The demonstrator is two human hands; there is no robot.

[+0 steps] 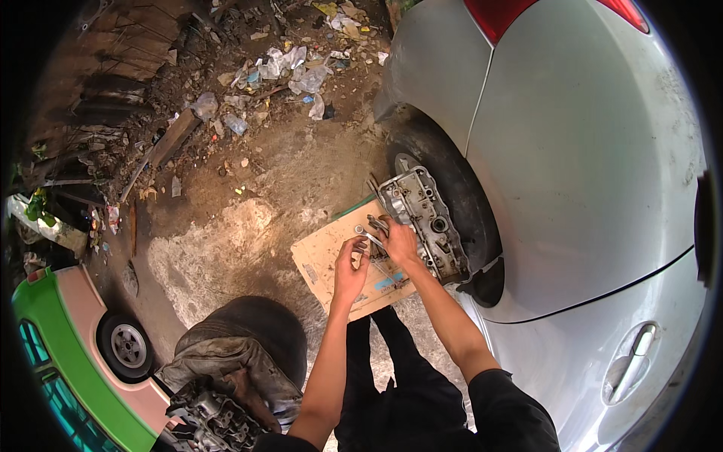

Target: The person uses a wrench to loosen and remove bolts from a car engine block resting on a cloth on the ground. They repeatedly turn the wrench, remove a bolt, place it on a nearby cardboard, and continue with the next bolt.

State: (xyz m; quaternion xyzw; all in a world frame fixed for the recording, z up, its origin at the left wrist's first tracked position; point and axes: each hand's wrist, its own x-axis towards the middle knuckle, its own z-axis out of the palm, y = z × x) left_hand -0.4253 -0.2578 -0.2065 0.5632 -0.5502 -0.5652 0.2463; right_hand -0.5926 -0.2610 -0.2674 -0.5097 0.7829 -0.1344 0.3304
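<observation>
Over a tan board (320,260), my two hands are close together. My left hand (349,273) has its fingers curled at a small silver ring-ended wrench (367,233). The wrench slants down toward my right hand (399,241). Just right of it, my right hand is closed around small dark metal pieces (373,221), which its fingers partly cover. An aluminium engine cylinder head (433,218) lies along the board's right side, next to my right hand. Dark grime marks the board beneath the hands, and a blue patch (388,282) shows on it.
A silver car (572,166) with a dark tyre (471,203) stands close on the right. At lower left are a cloth-draped tyre (256,324) and a greasy engine part (215,414). A green-and-pink vehicle (83,354) stands beyond. Litter (294,71) covers the far ground.
</observation>
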